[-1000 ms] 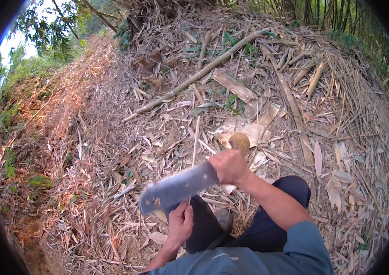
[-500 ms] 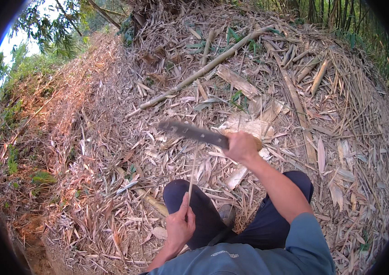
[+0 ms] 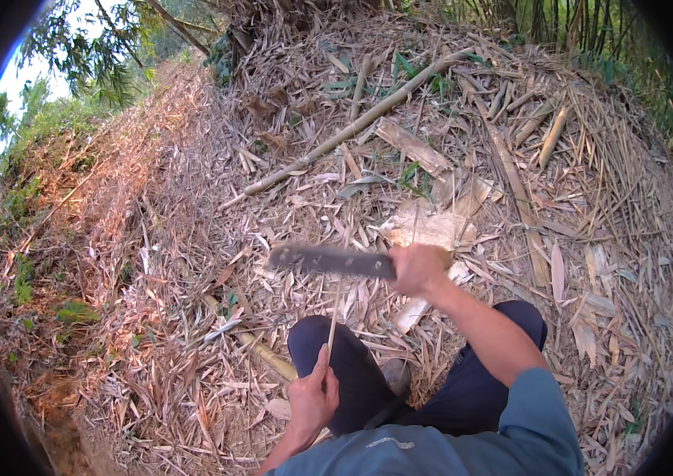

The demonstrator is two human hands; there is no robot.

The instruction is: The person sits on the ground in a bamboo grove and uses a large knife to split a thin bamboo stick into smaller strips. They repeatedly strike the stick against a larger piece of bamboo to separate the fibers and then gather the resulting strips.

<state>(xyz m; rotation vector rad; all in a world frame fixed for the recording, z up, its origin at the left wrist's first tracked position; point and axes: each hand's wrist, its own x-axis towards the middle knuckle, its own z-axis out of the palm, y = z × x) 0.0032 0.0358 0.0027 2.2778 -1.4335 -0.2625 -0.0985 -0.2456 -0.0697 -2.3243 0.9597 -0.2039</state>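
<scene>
The person wears a muted teal-blue shirt [image 3: 447, 456] with a small pale marking [image 3: 389, 443] on it, below both grips. Its short right sleeve [image 3: 541, 408] ends well behind the right hand's [image 3: 418, 270] grip, leaving the forearm [image 3: 488, 327] bare. Dark navy trousers [image 3: 358, 381] show just beside the left hand's [image 3: 315, 394] grip.

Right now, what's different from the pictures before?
Compared with the first picture, the right hand has moved the wide blade forward, away from the left hand; since the second, it has eased back slightly. Nothing was grabbed or let go: the left hand still holds the thin stick, the right hand the handle. The long pole stayed put.
</scene>
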